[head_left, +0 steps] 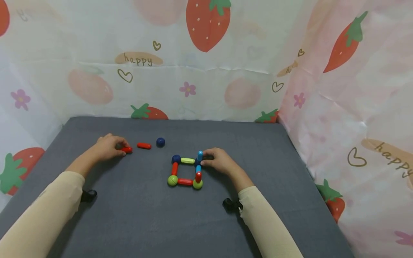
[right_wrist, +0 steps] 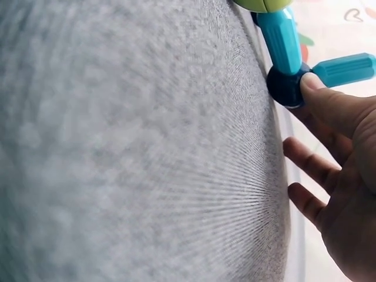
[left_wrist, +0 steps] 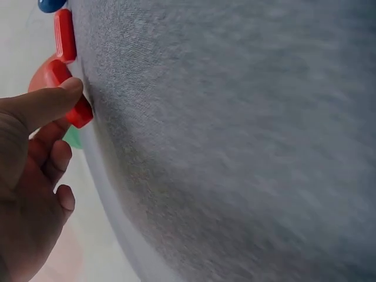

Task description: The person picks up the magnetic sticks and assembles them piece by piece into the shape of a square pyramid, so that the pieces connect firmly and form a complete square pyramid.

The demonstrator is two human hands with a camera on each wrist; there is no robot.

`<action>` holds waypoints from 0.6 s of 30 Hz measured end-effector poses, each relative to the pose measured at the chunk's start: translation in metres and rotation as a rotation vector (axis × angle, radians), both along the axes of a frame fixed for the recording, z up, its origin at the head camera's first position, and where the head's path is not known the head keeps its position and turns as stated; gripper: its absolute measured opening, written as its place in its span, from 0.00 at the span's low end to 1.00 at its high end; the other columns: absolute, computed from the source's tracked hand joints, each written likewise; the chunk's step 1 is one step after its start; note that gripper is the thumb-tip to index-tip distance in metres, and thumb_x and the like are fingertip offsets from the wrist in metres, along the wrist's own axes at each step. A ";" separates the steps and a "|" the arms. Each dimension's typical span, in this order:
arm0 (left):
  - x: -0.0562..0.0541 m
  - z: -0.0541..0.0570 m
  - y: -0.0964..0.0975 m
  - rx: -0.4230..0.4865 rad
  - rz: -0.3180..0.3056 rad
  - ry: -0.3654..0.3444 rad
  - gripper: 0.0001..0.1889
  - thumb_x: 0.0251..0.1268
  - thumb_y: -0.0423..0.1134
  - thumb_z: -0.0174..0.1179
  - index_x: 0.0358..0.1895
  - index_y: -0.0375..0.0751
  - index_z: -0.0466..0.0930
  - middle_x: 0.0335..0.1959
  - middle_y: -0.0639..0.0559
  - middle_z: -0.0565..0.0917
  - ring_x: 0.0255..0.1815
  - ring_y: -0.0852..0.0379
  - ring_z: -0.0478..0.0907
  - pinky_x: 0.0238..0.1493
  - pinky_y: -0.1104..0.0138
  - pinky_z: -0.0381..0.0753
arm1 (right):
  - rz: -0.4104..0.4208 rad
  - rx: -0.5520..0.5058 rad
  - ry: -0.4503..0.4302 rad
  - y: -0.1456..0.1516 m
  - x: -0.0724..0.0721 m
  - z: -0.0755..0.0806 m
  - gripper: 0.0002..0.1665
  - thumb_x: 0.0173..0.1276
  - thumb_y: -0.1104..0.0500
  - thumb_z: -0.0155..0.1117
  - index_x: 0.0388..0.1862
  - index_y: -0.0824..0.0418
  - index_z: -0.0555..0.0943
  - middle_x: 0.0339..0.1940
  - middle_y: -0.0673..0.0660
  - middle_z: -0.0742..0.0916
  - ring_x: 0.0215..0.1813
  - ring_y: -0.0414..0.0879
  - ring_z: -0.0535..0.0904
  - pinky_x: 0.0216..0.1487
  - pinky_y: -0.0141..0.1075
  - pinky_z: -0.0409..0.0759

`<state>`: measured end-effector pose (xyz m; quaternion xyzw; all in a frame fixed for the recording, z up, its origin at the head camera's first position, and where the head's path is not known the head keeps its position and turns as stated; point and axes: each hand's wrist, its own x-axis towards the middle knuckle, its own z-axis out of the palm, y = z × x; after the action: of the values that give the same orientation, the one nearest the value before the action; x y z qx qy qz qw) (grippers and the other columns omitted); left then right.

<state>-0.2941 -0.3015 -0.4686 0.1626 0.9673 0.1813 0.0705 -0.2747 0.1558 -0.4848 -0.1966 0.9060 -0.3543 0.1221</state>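
Note:
My left hand (head_left: 108,147) pinches a red rod (left_wrist: 81,114) between thumb and fingers at the left of the table. Farther right, my right hand (head_left: 221,160) holds the dark blue ball (right_wrist: 285,88) at the back right corner of a square of rods and balls. From this ball a light blue rod (head_left: 200,154) stands upright, and another blue rod (right_wrist: 281,42) runs to the front right green ball (head_left: 198,184). A red rod (head_left: 198,176) rises from that green ball. The square's other sides are a yellow-green rod (head_left: 187,161) and two red rods.
A loose red rod (head_left: 144,146) and a loose dark blue ball (head_left: 160,142) lie between my left hand and the square, toward the back. The grey table (head_left: 145,222) is bordered by printed strawberry cloth (head_left: 206,71). Black wrist devices (head_left: 231,205) hang below both sleeves.

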 end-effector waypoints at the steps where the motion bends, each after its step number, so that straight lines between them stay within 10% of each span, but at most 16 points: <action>1: 0.003 0.000 0.000 0.012 0.008 -0.003 0.13 0.64 0.40 0.71 0.51 0.44 0.87 0.46 0.46 0.86 0.49 0.43 0.69 0.51 0.44 0.62 | 0.000 -0.003 -0.003 0.000 0.000 -0.001 0.16 0.70 0.53 0.72 0.55 0.53 0.87 0.56 0.51 0.87 0.64 0.51 0.77 0.67 0.50 0.74; 18: 0.044 0.014 0.024 0.264 0.104 0.002 0.15 0.70 0.46 0.68 0.55 0.48 0.83 0.52 0.44 0.83 0.50 0.47 0.74 0.43 0.56 0.74 | 0.001 0.001 0.000 0.000 -0.001 -0.003 0.15 0.71 0.53 0.71 0.55 0.52 0.87 0.55 0.51 0.87 0.64 0.51 0.78 0.64 0.48 0.77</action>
<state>-0.2500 -0.2771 -0.4550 0.1201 0.9423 0.3101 0.0381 -0.2759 0.1553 -0.4878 -0.1972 0.9061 -0.3537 0.1222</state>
